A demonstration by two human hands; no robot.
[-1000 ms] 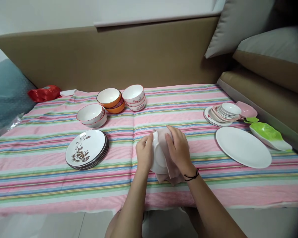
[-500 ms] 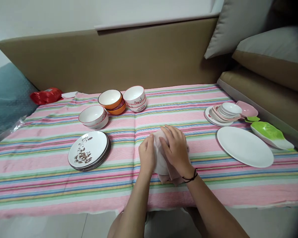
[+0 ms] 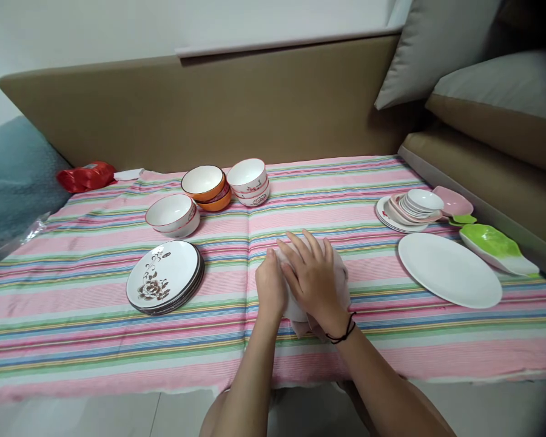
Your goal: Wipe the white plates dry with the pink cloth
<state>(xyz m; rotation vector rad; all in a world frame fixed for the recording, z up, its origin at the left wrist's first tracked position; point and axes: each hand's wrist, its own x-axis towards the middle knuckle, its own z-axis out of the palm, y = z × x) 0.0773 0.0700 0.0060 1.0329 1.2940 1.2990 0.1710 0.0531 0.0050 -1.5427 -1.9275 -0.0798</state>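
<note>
Close to the front edge of the striped cloth, a white dish [image 3: 295, 311] is mostly hidden under my hands and a pale pink wiping cloth [image 3: 341, 280]. My left hand [image 3: 271, 285] is closed on the left side of the dish, with its thumb along the rim. Across the top lies my right hand [image 3: 312, 276], its fingers stretched out and spread flat on the wiping cloth. The wiping cloth bunches out to the right and hangs below the dish. The dish's exact shape is covered.
Left stands a stack of flower-patterned plates [image 3: 164, 273]; behind it are white bowls [image 3: 170, 212], orange bowls [image 3: 203, 182] and more white bowls [image 3: 248, 176]. Rightward lie an oval white plate [image 3: 449, 270], a green leaf-shaped dish [image 3: 491, 243] and small stacked dishes [image 3: 421, 203].
My right hand has shifted left and turned over the dish, its fingers spreading wider. The wiping cloth has moved with it, showing more on the right. My left hand stays at the left side.
</note>
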